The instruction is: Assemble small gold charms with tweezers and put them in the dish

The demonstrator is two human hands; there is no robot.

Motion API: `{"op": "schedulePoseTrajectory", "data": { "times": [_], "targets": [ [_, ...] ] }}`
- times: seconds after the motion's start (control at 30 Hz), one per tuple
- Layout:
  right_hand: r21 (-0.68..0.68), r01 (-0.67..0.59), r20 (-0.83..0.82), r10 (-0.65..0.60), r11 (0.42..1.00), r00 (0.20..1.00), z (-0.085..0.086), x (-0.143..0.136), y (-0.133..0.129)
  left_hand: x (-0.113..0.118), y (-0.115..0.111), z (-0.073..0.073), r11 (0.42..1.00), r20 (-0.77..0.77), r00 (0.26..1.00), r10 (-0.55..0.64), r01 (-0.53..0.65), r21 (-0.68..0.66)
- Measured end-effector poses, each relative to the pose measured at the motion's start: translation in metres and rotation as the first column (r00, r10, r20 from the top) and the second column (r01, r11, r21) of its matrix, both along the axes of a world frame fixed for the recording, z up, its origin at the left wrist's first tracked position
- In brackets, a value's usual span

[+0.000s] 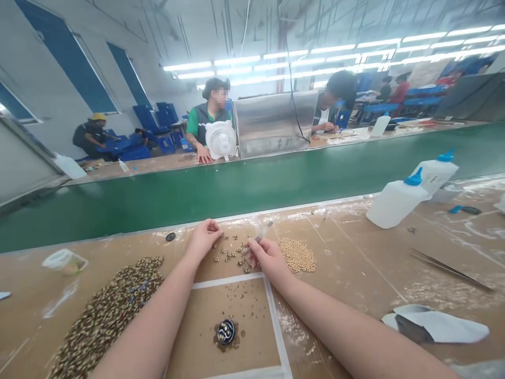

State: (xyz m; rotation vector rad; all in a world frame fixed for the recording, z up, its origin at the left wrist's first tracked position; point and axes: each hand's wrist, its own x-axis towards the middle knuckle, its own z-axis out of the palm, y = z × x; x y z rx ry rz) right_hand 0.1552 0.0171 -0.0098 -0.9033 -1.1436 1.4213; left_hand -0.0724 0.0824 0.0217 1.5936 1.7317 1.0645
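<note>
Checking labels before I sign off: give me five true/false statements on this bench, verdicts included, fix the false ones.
1. Scattered small pieces lie between the left hand and the right hand. True.
2. The tweezers are held in the left hand. False: they lie on the table at the right, apart from both hands.
3. The dark round piece sits inside the white tape outline. True.
4. The pile of pale round pieces is left of the left hand. False: it is right of the right hand.
5. The two white bottles have red caps. False: the caps are blue.
</note>
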Motion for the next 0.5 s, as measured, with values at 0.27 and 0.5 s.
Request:
{"op": "schedulePoseTrajectory", "data": {
  "times": [0.27, 0.5],
  "targets": [
    [0.041, -0.043, 0.021, 0.042, 0.998, 0.999, -0.004, 0.000, -0.002, -0.035, -0.007, 0.043, 1.000, -0.358, 0.934, -0.006, -0.001, -0.020],
    [0.085, -0.080, 0.062, 0.075, 0.993, 0.995, -0.011, -0.003, -0.007, -0.121, -0.080, 0.082, 0.972, -0.568, 0.819, -0.079, -0.062, -0.225]
  ]
}}
